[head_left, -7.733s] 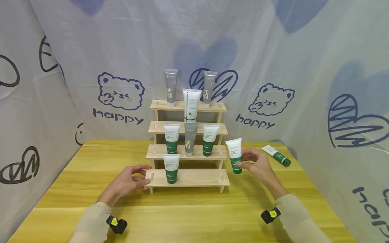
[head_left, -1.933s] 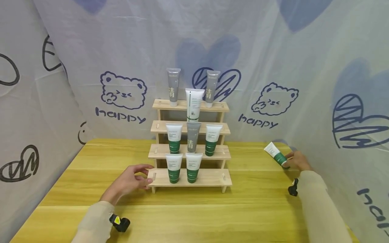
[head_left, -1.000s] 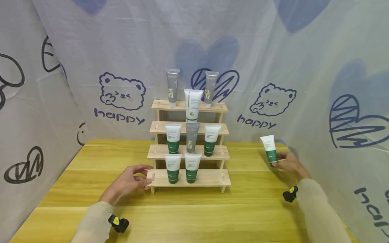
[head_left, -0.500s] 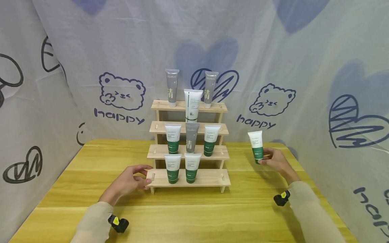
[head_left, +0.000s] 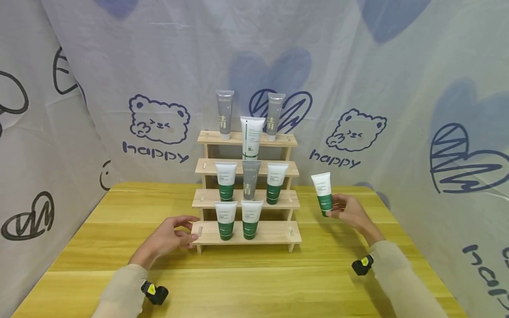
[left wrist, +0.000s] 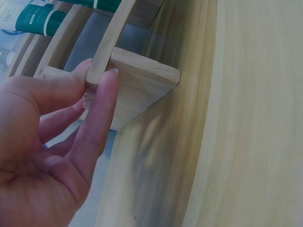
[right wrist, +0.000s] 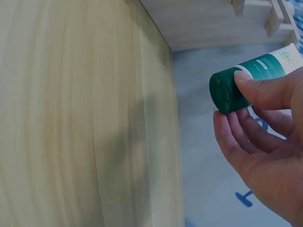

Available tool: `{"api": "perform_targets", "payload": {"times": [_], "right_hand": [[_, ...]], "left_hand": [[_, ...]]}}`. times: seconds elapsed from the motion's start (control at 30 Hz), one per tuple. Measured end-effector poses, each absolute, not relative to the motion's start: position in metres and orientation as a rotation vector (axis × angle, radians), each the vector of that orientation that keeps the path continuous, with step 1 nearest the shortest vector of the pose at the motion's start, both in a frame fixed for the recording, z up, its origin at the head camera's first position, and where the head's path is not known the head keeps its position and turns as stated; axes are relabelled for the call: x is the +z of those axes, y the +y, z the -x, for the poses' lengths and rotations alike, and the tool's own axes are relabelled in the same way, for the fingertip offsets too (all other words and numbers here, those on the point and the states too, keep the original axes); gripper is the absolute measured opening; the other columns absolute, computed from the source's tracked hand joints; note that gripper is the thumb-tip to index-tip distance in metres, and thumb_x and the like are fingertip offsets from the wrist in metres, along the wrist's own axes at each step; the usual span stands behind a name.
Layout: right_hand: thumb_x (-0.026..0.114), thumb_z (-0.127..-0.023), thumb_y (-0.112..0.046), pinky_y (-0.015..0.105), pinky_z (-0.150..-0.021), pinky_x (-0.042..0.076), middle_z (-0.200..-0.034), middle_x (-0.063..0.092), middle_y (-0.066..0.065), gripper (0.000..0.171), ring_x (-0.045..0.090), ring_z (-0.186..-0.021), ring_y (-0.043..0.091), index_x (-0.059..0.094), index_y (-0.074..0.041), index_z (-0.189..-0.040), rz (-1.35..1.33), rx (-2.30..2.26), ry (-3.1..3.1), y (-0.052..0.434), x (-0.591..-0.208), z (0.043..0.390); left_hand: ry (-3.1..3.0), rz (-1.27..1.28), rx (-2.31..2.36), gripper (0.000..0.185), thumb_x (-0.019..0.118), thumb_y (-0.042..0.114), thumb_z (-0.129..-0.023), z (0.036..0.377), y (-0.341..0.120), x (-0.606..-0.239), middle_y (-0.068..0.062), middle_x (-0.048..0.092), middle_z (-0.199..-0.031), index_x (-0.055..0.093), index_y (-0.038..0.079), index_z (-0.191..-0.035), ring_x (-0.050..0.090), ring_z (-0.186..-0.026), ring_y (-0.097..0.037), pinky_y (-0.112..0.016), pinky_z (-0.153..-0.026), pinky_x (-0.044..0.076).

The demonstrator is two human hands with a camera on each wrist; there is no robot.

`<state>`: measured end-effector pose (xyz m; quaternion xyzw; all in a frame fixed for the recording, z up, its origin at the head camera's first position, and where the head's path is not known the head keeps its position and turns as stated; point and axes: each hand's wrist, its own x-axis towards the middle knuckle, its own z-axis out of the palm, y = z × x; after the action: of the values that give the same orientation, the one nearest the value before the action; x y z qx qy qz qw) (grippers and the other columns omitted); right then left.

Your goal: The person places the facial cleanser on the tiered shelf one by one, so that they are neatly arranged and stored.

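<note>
A yellow wooden counter [head_left: 254, 282], marked by long plank grain and paler bands, is seen filling the lower half of the head view. It is enclosed on three sides by a pale grey-white fabric backdrop [head_left: 159, 53], which is hung slightly creased and is met at the far corners. The cloth is printed with large soft blue hearts [head_left: 270, 70], dark scribbled hearts [head_left: 461, 159], outlined bear faces [head_left: 158, 119] and the word "happy" [head_left: 155, 152]. Even, diffuse light is cast over everything, and only faint shadows are thrown on the wood.
</note>
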<state>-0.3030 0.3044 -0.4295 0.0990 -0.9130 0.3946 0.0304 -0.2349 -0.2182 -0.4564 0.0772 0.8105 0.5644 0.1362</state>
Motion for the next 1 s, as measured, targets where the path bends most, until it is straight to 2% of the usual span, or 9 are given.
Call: {"api": "perform_targets", "payload": {"times": [0.1,0.4,0.7,1.0], "right_hand": [[0.075,-0.078,-0.006,0.033,-0.081,0.057,-0.117,0.062,0.025,0.052,0.063,-0.097,0.031,0.055,0.007,-0.124,-0.322,1.228,-2.818,0.298,-0.429,0.300],[0.078,-0.076,-0.010,0.039,-0.085,0.057,-0.113,0.064,0.021,0.049,0.064,-0.097,0.030,0.058,0.003,-0.119,-0.349,1.307,-2.832,0.283,-0.427,0.291],[0.083,-0.071,-0.014,0.033,-0.082,0.057,-0.110,0.066,0.019,0.056,0.065,-0.096,0.027,0.059,0.001,-0.119,-0.384,1.429,-2.807,0.264,-0.425,0.281],[0.083,-0.069,-0.010,0.029,-0.079,0.058,-0.106,0.067,0.019,0.052,0.065,-0.092,0.024,0.060,0.001,-0.114,-0.434,1.506,-2.777,0.242,-0.425,0.274]], "left_hand": [[2.347,-0.214,1.635,0.057,0.073,0.016,-0.084,0.235,-0.218,-0.458,-0.020,0.049,-0.116,0.049,0.007,-0.134,0.066,-0.085,-0.021,-0.038,-0.075,0.061],[2.338,-0.218,1.646,0.058,0.074,0.017,-0.083,0.235,-0.218,-0.458,-0.020,0.049,-0.116,0.049,0.007,-0.135,0.066,-0.085,-0.021,-0.036,-0.074,0.061],[2.315,-0.269,1.664,0.058,0.072,0.015,-0.085,0.234,-0.219,-0.456,-0.022,0.049,-0.115,0.047,0.003,-0.136,0.067,-0.085,-0.022,-0.037,-0.075,0.061],[2.308,-0.275,1.664,0.058,0.071,0.015,-0.085,0.234,-0.219,-0.455,-0.022,0.049,-0.115,0.046,0.003,-0.136,0.067,-0.086,-0.022,-0.037,-0.076,0.061]]}}
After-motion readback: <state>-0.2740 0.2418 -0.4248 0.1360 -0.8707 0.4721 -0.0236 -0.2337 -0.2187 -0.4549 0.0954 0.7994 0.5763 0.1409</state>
